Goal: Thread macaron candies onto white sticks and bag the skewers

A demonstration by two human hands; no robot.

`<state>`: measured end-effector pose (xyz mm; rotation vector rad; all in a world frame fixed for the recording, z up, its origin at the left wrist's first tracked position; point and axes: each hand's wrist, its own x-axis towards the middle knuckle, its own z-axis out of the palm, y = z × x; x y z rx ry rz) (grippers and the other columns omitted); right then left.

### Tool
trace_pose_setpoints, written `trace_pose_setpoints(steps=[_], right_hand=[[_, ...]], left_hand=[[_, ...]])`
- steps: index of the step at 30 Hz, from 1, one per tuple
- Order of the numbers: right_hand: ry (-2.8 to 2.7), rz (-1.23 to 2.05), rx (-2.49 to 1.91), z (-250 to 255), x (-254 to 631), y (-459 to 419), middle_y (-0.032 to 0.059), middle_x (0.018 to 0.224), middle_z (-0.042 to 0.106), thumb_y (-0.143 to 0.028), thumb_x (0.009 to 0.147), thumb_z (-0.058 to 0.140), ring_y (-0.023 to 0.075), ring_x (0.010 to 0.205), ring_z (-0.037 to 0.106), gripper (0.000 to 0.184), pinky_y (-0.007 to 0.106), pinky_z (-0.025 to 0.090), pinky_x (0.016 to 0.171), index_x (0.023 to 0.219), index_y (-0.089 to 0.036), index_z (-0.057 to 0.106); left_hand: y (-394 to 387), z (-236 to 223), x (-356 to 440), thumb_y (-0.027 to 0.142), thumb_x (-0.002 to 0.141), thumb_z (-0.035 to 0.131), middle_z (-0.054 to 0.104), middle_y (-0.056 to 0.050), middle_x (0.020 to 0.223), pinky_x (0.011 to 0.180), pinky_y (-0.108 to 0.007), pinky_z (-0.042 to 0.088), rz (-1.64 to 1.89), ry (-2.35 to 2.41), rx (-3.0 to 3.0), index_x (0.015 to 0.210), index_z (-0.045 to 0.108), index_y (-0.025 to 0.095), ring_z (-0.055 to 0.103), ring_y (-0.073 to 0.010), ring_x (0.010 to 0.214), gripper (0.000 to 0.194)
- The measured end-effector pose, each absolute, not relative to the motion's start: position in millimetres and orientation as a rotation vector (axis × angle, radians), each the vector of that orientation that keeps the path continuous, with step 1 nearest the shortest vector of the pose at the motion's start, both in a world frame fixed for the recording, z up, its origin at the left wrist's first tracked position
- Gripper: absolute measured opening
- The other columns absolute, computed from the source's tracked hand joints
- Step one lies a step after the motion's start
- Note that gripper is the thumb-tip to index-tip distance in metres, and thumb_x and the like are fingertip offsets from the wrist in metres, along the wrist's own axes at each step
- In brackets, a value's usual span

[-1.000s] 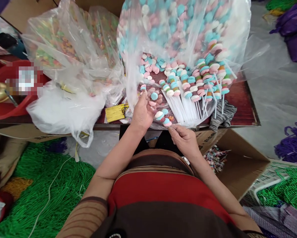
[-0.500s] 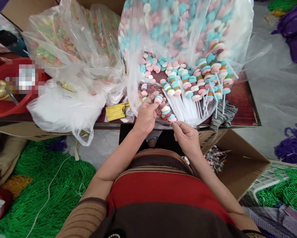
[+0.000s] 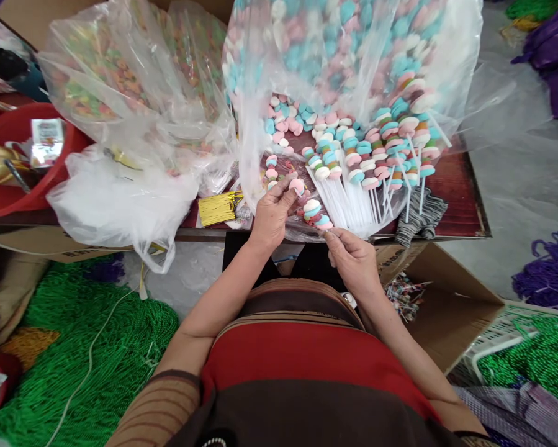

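A pink marshmallow (image 3: 296, 186) is pinched between the thumb and fingers of my left hand (image 3: 272, 214), over the front of the table. My right hand (image 3: 353, 256) is closed, thumb on fingers, at the end of a blue-and-pink marshmallow (image 3: 324, 222) that looks to be on a stick; the stick itself is mostly hidden. Between the hands lie more marshmallows (image 3: 311, 208) with reddish gummy pieces. Just to the right, finished-looking marshmallow skewers (image 3: 353, 160) lie in rows, their white sticks (image 3: 348, 205) pointing towards me.
Behind stands a big clear bag of marshmallows (image 3: 306, 49); a bag of gummy rings (image 3: 115, 81) is at left. Gold twist ties (image 3: 217, 209) and a red basin (image 3: 50, 183) are further left. A striped glove (image 3: 423, 217) lies right, above a cardboard box (image 3: 450, 310).
The marshmallow in my left fingers now shows its pink face, where blue and white showed before. Both hands have stayed nearly in place.
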<state>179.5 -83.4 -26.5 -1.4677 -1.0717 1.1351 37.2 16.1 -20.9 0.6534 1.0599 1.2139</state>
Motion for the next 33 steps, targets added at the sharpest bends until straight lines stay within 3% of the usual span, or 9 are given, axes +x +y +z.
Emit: trace_pose_setpoints(steps=[12, 21, 25, 33], right_hand=[[-1.125, 1.067, -1.505, -26, 182, -83, -0.003, 0.053, 0.05, -0.045, 0.089, 0.066, 0.0132, 0.055, 0.047, 0.032, 0.024, 0.035, 0.047, 0.094, -0.017, 0.082], [-1.246, 1.058, -1.561, -8, 198, -87, -0.0048, 0.052, 0.037, -0.042, 0.092, 0.064, 0.0109, 0.053, 0.036, 0.031, 0.024, 0.029, 0.048, 0.09, -0.017, 0.083], [-1.314, 1.008, -1.576, 2, 195, -88, -0.004, 0.053, 0.039, -0.04, 0.094, 0.061, 0.0118, 0.055, 0.039, 0.032, 0.024, 0.03, 0.05, 0.092, -0.016, 0.082], [-1.448, 0.938, -1.579, 2, 189, -85, -0.0031, 0.053, 0.044, -0.037, 0.096, 0.056, 0.0121, 0.054, 0.041, 0.033, 0.025, 0.033, 0.052, 0.083, -0.016, 0.078]], left_hand=[[14, -31, 25, 0.023, 0.088, 0.075, 0.075, -0.003, 0.129, 0.123, -0.039, 0.04, 1.279, 1.246, 1.302, 0.109, 0.079, 0.029, 0.062, -0.0206, 0.134, 0.022], [11, -38, 23, 0.028, 0.096, 0.062, 0.074, -0.006, 0.132, 0.126, -0.04, 0.038, 1.181, 1.242, 1.67, 0.117, 0.076, 0.026, 0.063, -0.0235, 0.134, 0.026], [8, -38, 29, 0.025, 0.096, 0.058, 0.073, -0.005, 0.135, 0.125, -0.039, 0.039, 1.127, 1.239, 1.688, 0.119, 0.075, 0.025, 0.06, -0.0226, 0.136, 0.028], [5, -34, 39, 0.013, 0.092, 0.056, 0.078, -0.003, 0.119, 0.119, -0.038, 0.045, 1.187, 1.245, 1.544, 0.108, 0.078, 0.028, 0.066, -0.0214, 0.124, 0.031]])
